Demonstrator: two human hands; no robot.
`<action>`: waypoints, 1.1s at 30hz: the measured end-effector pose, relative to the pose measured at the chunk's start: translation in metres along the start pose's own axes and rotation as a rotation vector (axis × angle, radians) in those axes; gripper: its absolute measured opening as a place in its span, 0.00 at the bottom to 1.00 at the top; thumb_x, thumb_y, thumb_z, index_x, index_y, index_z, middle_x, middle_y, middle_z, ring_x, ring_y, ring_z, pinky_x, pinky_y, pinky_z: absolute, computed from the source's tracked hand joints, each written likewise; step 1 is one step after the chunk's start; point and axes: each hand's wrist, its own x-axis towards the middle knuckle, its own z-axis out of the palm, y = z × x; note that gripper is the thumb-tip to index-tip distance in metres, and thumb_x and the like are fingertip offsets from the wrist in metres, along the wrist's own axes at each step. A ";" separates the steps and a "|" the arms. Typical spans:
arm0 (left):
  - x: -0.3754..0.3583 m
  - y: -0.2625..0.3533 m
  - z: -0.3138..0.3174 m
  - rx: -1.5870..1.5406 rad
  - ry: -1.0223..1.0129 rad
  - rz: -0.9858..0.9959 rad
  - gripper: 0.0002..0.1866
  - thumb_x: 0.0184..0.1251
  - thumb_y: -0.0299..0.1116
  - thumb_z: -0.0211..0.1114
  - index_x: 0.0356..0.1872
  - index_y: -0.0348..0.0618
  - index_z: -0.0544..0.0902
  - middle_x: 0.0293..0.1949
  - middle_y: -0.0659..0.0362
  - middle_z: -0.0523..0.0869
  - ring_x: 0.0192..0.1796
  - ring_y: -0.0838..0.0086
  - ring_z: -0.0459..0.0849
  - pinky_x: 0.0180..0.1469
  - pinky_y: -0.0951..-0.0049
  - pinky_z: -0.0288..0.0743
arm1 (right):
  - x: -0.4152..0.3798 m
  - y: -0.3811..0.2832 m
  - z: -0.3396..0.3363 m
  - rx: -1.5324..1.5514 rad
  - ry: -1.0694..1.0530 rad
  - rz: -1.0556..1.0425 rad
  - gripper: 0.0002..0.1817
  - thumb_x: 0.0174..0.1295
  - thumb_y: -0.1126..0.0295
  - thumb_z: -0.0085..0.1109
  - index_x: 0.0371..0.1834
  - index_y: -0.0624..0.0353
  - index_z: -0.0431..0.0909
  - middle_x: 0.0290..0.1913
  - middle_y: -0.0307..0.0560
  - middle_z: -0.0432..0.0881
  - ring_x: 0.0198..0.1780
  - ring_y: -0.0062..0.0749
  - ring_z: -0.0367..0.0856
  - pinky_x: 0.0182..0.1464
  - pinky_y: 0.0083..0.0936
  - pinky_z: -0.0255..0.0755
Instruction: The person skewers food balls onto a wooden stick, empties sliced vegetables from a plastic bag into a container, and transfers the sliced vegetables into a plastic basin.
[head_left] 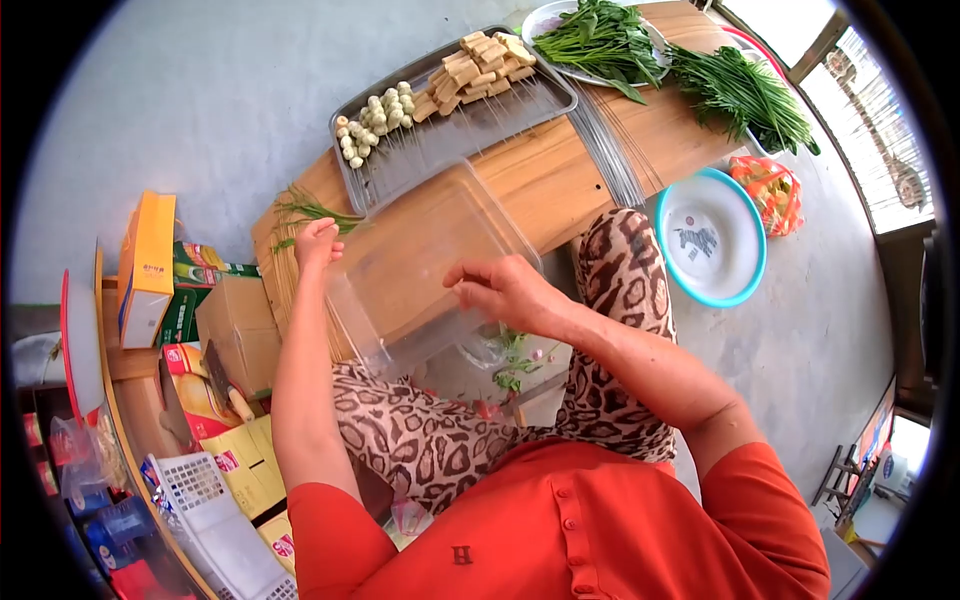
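My left hand (pixel 318 243) is closed, fingers curled, at the left end of the wooden table. Thin green stems (pixel 305 206) lie right beside it and stick out past its fingers. Over a clear plastic box (pixel 440 225), my right hand (pixel 510 290) is bent with thumb and fingertips together; what sits in its pinch, I cannot make out. The box rests tilted at the table's near edge, above my lap. Behind it a metal tray (pixel 410 180) holds skewers of pale green-white balls (pixel 380 118) and stacked tan pieces (pixel 475 70).
Bare metal skewers (pixel 608 150) lie on the table (pixel 545 160). Leafy greens (pixel 600 40) fill a plate at the back, with long chives (pixel 740 95) to their right. A blue-rimmed basin (pixel 711 237) and an orange-white bag (pixel 770 195) stand at right. Boxes (pixel 240 330) crowd the left.
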 end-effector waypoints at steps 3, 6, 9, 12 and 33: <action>-0.025 -0.005 -0.033 -0.079 -0.036 0.007 0.13 0.59 0.30 0.62 0.46 0.40 0.80 0.33 0.61 0.82 0.24 0.80 0.79 0.22 0.82 0.73 | 0.005 0.010 0.011 -0.035 0.033 -0.087 0.12 0.60 0.70 0.51 0.45 0.60 0.76 0.27 0.45 0.81 0.27 0.28 0.78 0.33 0.25 0.73; -0.050 -0.015 -0.053 -0.084 -0.058 0.031 0.13 0.61 0.32 0.61 0.46 0.40 0.80 0.30 0.63 0.80 0.25 0.81 0.78 0.24 0.82 0.73 | 0.004 0.017 0.017 -0.182 0.072 -0.155 0.10 0.57 0.68 0.52 0.39 0.58 0.78 0.28 0.49 0.81 0.31 0.40 0.80 0.36 0.33 0.73; -0.073 -0.029 -0.057 -0.003 -0.096 0.078 0.14 0.63 0.33 0.60 0.48 0.41 0.78 0.30 0.63 0.81 0.26 0.81 0.79 0.25 0.82 0.74 | 0.004 0.018 0.024 -0.326 0.041 -0.154 0.08 0.56 0.66 0.52 0.33 0.56 0.78 0.29 0.53 0.81 0.35 0.49 0.79 0.38 0.40 0.72; -0.091 -0.045 -0.060 0.001 -0.124 0.077 0.14 0.63 0.33 0.60 0.47 0.40 0.78 0.30 0.63 0.81 0.26 0.82 0.79 0.24 0.83 0.73 | 0.007 0.027 0.036 -0.393 0.005 -0.150 0.08 0.55 0.66 0.52 0.31 0.56 0.78 0.29 0.53 0.80 0.36 0.50 0.79 0.39 0.42 0.72; -0.101 -0.033 -0.030 0.318 -0.355 0.125 0.12 0.60 0.29 0.61 0.44 0.39 0.78 0.28 0.62 0.79 0.23 0.79 0.78 0.22 0.81 0.69 | 0.015 0.058 0.068 -0.740 -0.209 -0.346 0.08 0.43 0.69 0.56 0.24 0.62 0.79 0.24 0.54 0.80 0.30 0.48 0.81 0.31 0.40 0.73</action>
